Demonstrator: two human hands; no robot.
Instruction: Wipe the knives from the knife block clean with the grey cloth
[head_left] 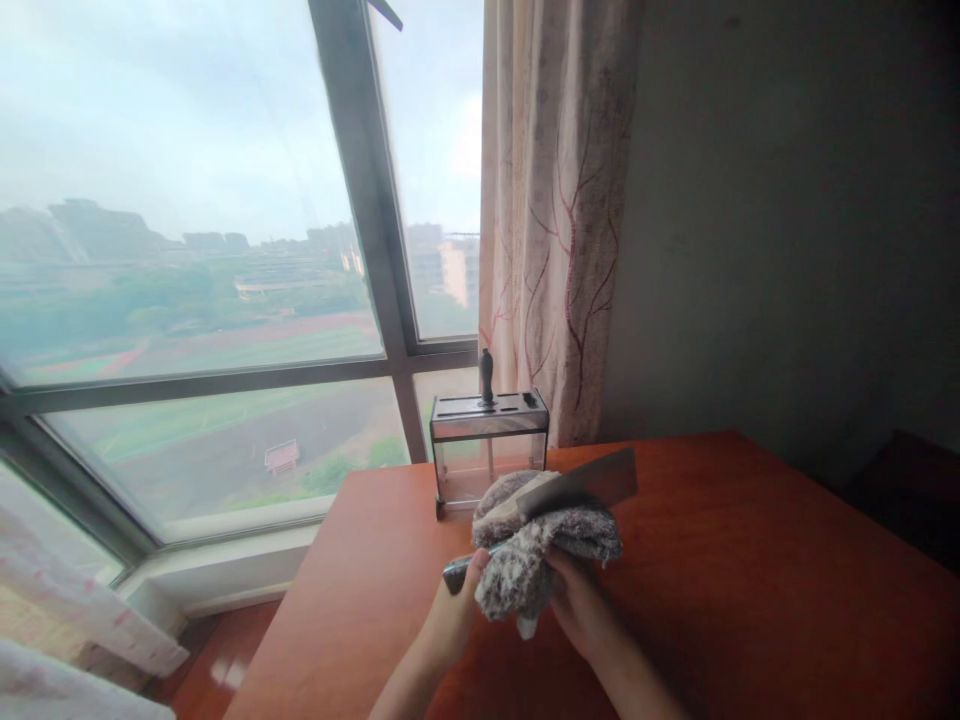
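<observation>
A cleaver [616,478] points up and to the right above the table, its broad blade partly wrapped in a fluffy grey cloth [517,575]. My left hand [459,598] is closed round the dark handle at the lower left. Against the cloth, from the right side, my right hand [571,590] is closed, with its fingertips hidden in the folds. Just behind the cloth stands a clear-sided knife block [491,420] with one black knife handle [487,375] sticking up from its slotted top.
The reddish-brown wooden table [720,560] spreads beneath my hands, with its left edge near the window [202,380]. A patterned curtain [559,220] hangs behind the knife block. A dark wall [750,250] rises at the right.
</observation>
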